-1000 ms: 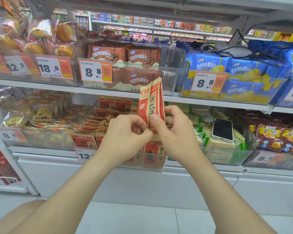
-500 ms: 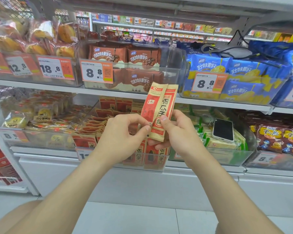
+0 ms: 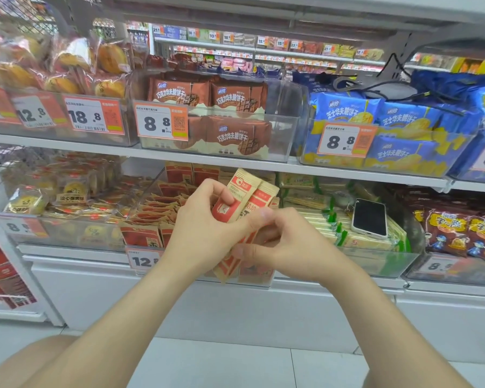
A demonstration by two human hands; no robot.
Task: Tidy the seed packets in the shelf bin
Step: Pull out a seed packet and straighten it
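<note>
The packets [image 3: 245, 191] have come down. A second ago their tops stood across the shelf edge [image 3: 286, 167] at 12 o'clock. Now they sit below it, leaning toward 1 o'clock, with their lower ends hanging over the bin [image 3: 256, 278] front at 6 o'clock. The left hand [image 3: 205, 231] has moved its thumb onto the front packet's red panel. The right hand [image 3: 289, 242] has slid lower, its fingers curled across the packets' middle.

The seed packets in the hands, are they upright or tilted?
Tilted. The seed packets lean with their tops to the right, held by the left hand and right hand.
</note>
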